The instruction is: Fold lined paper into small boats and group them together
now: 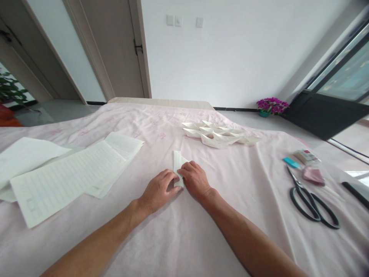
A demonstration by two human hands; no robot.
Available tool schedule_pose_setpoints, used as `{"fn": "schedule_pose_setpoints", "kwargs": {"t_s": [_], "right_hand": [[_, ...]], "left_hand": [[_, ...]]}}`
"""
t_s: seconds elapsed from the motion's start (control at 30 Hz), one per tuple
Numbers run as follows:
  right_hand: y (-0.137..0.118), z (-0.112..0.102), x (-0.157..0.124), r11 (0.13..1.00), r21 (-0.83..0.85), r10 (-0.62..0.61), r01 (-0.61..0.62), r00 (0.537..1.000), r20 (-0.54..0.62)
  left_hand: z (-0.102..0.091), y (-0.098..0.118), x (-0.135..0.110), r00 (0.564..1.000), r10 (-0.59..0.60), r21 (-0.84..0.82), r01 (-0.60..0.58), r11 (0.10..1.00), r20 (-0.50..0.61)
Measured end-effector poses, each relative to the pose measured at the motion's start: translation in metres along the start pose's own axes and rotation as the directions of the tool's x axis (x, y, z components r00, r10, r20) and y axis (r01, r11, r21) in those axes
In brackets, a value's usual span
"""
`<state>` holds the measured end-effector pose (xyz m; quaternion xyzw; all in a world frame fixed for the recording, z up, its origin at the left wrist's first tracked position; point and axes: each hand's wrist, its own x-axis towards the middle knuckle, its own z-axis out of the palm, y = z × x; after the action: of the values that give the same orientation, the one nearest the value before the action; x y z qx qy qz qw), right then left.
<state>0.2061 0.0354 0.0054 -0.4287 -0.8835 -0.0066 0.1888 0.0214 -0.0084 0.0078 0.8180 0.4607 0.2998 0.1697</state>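
A narrow strip of folded white paper point(177, 157) lies on the pink cloth in front of me, with a slanted flap showing on its right side. My left hand point(159, 189) grips the near left edge, thumb and fingers closed on the paper. On the right side, my right hand point(196, 179) presses its curled fingers onto the same paper. Part of the sheet is hidden under the fingers. Farther off, to the right, stand several folded paper boats point(219, 139) close together.
Loose lined paper sheets point(69, 177) spread over the left side. At the right lie black-handled scissors point(309, 202), a blue eraser-like block point(291, 162), a small box point(307, 157), a pink pouch-like item point(313, 175) and a dark flat object point(356, 193). Pink patterned cloth point(155, 238) covers the surface.
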Motion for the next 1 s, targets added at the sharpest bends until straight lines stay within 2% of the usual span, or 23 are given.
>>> {"fn": "schedule_pose_setpoints", "kwargs": {"t_s": [0.13, 0.3, 0.43, 0.53, 0.8, 1.0], "right_hand": [[-0.002, -0.001, -0.003, 1.000, 0.017, -0.010, 0.010, 1.000, 0.016], [-0.004, -0.005, -0.010, 1.000, 0.028, 0.011, -0.010, 0.999, -0.038], [-0.003, -0.010, -0.013, 0.998, -0.020, -0.053, 0.052, 0.998, -0.043], [-0.001, -0.012, -0.015, 0.988, -0.022, -0.151, 0.150, 0.988, -0.024], [0.002, -0.015, -0.017, 0.934, 0.114, -0.342, 0.337, 0.939, 0.028], [0.000, -0.020, -0.013, 0.915, 0.003, -0.401, 0.403, 0.908, 0.119]], "left_hand": [[0.001, 0.001, -0.001, 1.000, 0.011, 0.054, -0.010, 0.999, -0.016], [0.001, 0.003, -0.002, 0.998, 0.031, 0.195, -0.021, 0.981, -0.047], [0.002, 0.002, -0.001, 0.994, -0.013, 0.248, 0.039, 0.968, -0.104], [0.002, 0.000, 0.000, 0.989, -0.079, 0.236, 0.108, 0.966, -0.129], [-0.005, -0.004, 0.002, 0.969, -0.235, 0.107, 0.243, 0.964, -0.077], [-0.007, -0.011, 0.003, 0.958, -0.282, 0.062, 0.285, 0.956, -0.051]]}}
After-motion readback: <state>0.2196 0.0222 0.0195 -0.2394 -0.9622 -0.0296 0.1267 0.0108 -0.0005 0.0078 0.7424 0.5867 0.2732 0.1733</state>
